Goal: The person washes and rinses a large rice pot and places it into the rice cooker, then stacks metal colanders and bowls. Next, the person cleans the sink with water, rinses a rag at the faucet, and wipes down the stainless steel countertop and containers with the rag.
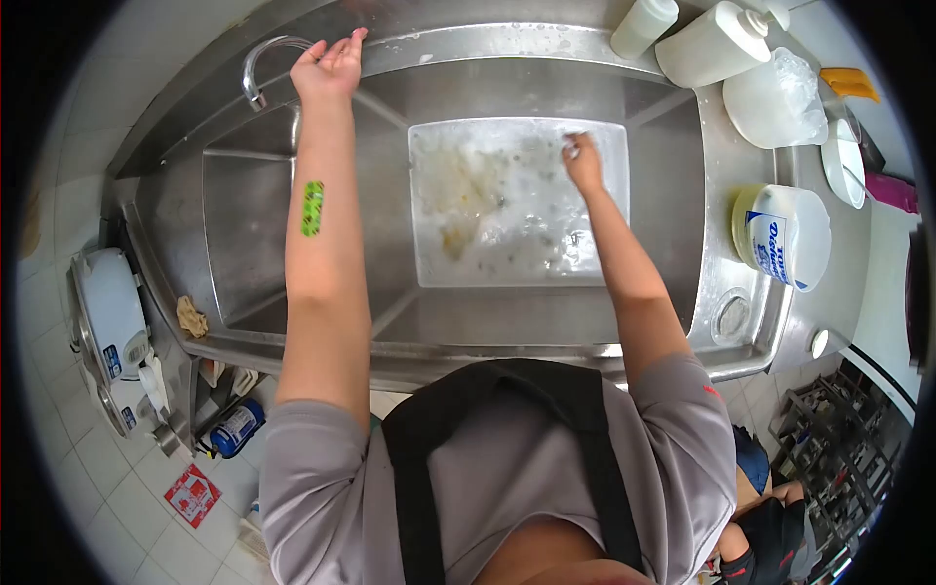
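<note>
Straight ahead at twelve o'clock, one sink (497,317) holds cloudy water (487,185). Over it, toward one o'clock, the right hand (581,161) is blurred; its grip cannot be told. One tub (763,244) sits at two. At eleven, the open left hand (331,68) reaches beside one tap (250,72). Two bottles (707,47) stand at one, probably for easy reach.

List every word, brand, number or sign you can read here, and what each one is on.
"Dis…": blue-and-white label on the tub right of the sink; the ending and the other print are unclear.
Too small or blurred to read:
Blue canister, its label.
Red-and-white sheet on the floor.
Blue sticker on the white appliance.
Red sleeve mark.
</note>
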Tool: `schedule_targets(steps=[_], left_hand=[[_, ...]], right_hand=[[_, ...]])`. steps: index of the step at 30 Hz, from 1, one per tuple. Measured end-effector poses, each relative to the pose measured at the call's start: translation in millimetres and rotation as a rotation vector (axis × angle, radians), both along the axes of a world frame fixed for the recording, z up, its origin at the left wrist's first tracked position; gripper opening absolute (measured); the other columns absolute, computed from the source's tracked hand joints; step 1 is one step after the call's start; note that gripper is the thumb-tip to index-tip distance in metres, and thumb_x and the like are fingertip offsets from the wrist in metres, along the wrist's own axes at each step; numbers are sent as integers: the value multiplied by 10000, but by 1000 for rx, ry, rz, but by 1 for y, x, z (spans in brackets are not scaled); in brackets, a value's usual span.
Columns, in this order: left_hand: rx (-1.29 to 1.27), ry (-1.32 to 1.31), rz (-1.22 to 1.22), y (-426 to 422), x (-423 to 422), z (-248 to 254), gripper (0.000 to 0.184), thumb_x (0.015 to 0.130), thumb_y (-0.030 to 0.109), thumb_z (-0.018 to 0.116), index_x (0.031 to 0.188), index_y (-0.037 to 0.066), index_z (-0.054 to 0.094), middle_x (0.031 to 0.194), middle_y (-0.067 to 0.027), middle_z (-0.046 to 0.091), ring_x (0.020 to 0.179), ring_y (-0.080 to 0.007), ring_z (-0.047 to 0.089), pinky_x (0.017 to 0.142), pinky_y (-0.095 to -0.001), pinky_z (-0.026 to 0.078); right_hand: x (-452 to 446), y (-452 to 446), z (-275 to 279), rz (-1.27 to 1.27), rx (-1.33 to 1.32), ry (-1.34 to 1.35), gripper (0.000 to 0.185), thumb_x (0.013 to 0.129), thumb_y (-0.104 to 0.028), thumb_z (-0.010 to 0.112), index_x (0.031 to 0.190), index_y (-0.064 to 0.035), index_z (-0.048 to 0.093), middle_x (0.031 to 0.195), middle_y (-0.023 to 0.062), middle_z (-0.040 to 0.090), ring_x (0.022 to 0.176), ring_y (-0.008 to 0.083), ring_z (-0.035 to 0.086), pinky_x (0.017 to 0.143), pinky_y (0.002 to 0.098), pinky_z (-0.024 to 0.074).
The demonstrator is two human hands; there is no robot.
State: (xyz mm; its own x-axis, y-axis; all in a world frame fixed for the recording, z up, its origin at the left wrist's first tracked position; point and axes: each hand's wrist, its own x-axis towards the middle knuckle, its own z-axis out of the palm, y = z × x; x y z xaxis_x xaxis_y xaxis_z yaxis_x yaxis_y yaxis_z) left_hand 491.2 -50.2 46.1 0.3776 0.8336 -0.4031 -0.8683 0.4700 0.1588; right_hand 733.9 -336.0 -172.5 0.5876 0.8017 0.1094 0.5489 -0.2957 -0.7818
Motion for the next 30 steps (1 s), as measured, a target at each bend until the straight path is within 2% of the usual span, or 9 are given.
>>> schedule_targets(steps=[4, 6, 8, 11, 15, 20, 24, 27, 30], left_hand=[[869, 1626, -570, -61, -31, -46, 492, 800, 142, 452, 1213, -76, 300, 1220, -178, 393, 1080, -343, 424, 898, -372, 355], [1306, 2426, -411, -110, -70, -73, 569, 746, 156, 556, 1204, -77, 312, 1227, -208, 345, 1087, -351, 389, 914, -357, 331], [1247, 2942, -316, -146, -85, -56, 631, 740, 178, 575, 1223, -82, 263, 1242, -218, 312, 1106, -357, 360, 906, -365, 338], [673, 2463, -514, -141, -108, -77, 657, 759, 193, 563, 1232, -97, 212, 1225, -236, 314, 1095, -345, 373, 890, -368, 349], [661, 2207, -612, -133, -108, -85, 391, 797, 186, 505, 1127, -11, 430, 968, -177, 567, 867, -295, 559, 756, -352, 428], [656, 2324, -586, -132, -105, -86, 262, 800, 208, 494, 956, 1, 534, 824, -168, 605, 777, -310, 577, 695, -362, 445], [685, 2319, -555, -126, -106, -92, 265, 799, 231, 497, 905, -7, 545, 779, -175, 604, 750, -322, 575, 668, -369, 448], [669, 2337, -582, -129, -102, -86, 275, 797, 238, 502, 905, -11, 544, 781, -166, 608, 751, -320, 576, 667, -367, 449], [628, 2365, -603, -128, -99, -84, 272, 797, 238, 503, 905, -8, 545, 788, -150, 613, 755, -312, 578, 674, -359, 452]], right_hand=[[-34, -23, -101, 330, -495, 2, 271, 706, -67, 454, 944, -57, 583, 929, 153, 568, 835, 311, 547, 766, 361, 431], [-54, -25, -117, 370, -540, -10, 303, 703, -49, 442, 982, -50, 562, 969, 160, 544, 881, 308, 529, 786, 354, 422], [-70, -19, -143, 415, -585, -28, 339, 700, -31, 430, 1020, -42, 542, 1009, 167, 520, 927, 304, 511, 806, 347, 413], [-97, -17, -186, 400, -574, 37, 364, 704, -22, 408, 1056, -15, 499, 1083, 179, 461, 1049, 328, 423, 879, 360, 359], [-124, -12, -182, 176, -704, -154, 290, 729, -63, 401, 992, 24, 490, 1094, 212, 437, 1118, 373, 316, 930, 404, 276], [-127, -17, -168, 317, -843, 101, 340, 756, -117, 418, 1060, 27, 463, 1086, 217, 454, 1033, 354, 418, 889, 400, 326], [-130, -14, -177, 436, -810, -80, 394, 759, -170, 432, 1097, 34, 431, 1068, 216, 470, 987, 351, 461, 862, 408, 353], [-143, -22, -215, 235, -762, -59, 424, 762, -214, 432, 1100, 41, 425, 1052, 228, 484, 997, 329, 471, 831, 412, 378], [-144, -9, -163, -22, -643, 251, 436, 766, -259, 425, 1076, 46, 452, 1031, 232, 506, 960, 325, 501, 807, 418, 392]])
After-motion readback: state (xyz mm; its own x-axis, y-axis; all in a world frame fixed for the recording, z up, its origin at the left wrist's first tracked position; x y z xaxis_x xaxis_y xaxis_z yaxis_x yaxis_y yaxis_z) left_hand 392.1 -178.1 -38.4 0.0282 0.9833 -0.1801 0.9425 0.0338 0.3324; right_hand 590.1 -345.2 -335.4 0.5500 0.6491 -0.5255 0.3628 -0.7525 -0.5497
